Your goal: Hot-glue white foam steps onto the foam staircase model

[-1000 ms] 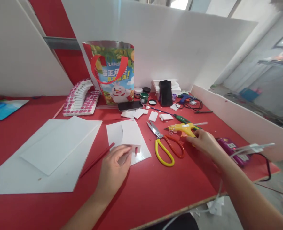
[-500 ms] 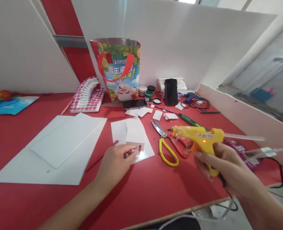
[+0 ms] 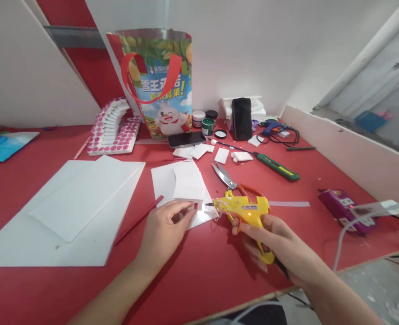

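"Glue gun (image 3: 246,208): where do we have it?"

"In our right hand (image 3: 273,237), fingers wrapped round the handle, nozzle towards the small red piece (image 3: 195,206)."

"And our left hand (image 3: 163,228)?"

"Thumb and forefinger slightly apart, tips at that piece, near the white sheet (image 3: 160,180); we can't tell whether they grip it."

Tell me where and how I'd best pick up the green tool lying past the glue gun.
I'd pinch the green tool mid-body, coming from above, fingers across its narrow width. It's long and slim, lies flat and slanted on the red table, and nothing covers its body. Its far end sits near white pieces, so the middle looks easier.
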A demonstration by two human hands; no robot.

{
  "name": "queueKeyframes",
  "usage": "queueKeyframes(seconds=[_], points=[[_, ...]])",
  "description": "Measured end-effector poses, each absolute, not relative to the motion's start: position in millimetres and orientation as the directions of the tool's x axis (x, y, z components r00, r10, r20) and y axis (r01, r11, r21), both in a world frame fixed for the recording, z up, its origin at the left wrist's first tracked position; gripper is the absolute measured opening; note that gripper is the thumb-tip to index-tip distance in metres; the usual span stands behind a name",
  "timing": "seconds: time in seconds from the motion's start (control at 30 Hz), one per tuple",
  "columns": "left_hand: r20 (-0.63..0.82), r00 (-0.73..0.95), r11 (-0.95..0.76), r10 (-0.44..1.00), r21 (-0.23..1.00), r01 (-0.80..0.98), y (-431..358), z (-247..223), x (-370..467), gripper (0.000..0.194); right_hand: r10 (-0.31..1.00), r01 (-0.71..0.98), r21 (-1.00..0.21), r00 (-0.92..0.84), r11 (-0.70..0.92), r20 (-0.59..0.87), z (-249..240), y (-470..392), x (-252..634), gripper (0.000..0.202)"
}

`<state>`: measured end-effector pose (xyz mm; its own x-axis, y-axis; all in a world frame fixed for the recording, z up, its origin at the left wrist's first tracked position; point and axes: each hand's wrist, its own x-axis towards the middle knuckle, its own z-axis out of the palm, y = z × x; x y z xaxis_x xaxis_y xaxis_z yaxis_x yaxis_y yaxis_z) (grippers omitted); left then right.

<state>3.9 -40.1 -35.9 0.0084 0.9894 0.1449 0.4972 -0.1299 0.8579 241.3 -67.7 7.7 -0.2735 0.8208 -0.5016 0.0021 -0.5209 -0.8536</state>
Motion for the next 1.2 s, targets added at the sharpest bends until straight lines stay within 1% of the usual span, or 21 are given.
queueKeyframes(seconds=[0.2,0.43,0.57,0.77,0.97,1.2], points=[[0.180,0.026,-0.168,0.983,0.846,0.507,-41.2,-36.5,1.2,0.013,0.820,0.174,-0.860,-0.261,-0.480,-0.510,4.4,-69.9,234.5,0.054],[0.154,0.023,-0.145,0.988,0.857,0.494,-40.7,-38.2,-0.8,0.013,0.805,0.185,-0.840,-0.241,-0.511,-0.543,-1.1,-73.8,220.2,0.057],[0.174,0.033,-0.167,0.984,0.853,0.494,-39.6,-38.9,-0.8,0.013,0.802,0.193,-0.835,-0.235,-0.516,-0.550,-0.5,-73.1,215.7,0.057],[0.193,0.053,-0.194,0.980,0.848,0.493,-39.2,-39.2,-0.4,0.014,0.810,0.270,-0.825,-0.200,-0.496,-0.552,-0.6,-72.4,210.6,0.057],[0.198,0.067,-0.206,0.978,0.857,0.472,-39.4,-38.8,0.1,0.016,0.832,0.312,-0.829,-0.170,-0.464,-0.529,-4.6,-73.6,206.6,0.058],[0.171,0.076,-0.187,0.982,0.872,0.453,-38.8,-38.1,-1.4,0.017,0.842,0.273,-0.847,-0.177,-0.456,-0.510,-1.3,-76.3,212.7,0.057]])
